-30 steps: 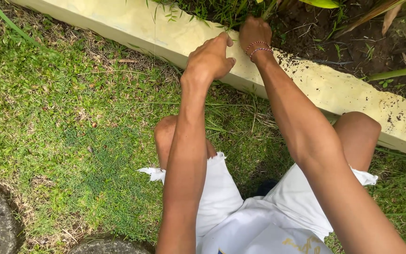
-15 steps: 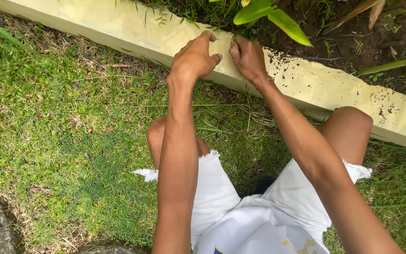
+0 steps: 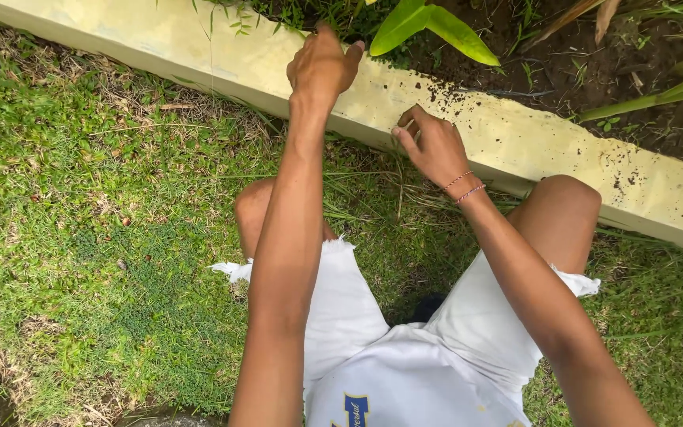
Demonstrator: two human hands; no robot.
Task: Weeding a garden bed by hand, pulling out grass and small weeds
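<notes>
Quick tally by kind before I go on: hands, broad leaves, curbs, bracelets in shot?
Bare hands: 2, left hand and right hand
Broad bright green leaves: 2
Pale yellow concrete curb: 1
Thin bead bracelets on right wrist: 2
Total: 7

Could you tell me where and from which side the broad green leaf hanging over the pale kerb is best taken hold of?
Probably low down, near the stalk end. The broad green leaf arches out of the soil bed over the kerb, with its tip free and floppy. The left hand is already beside its base, so coming in from the left with fingers pinching the narrow base looks best.
</notes>
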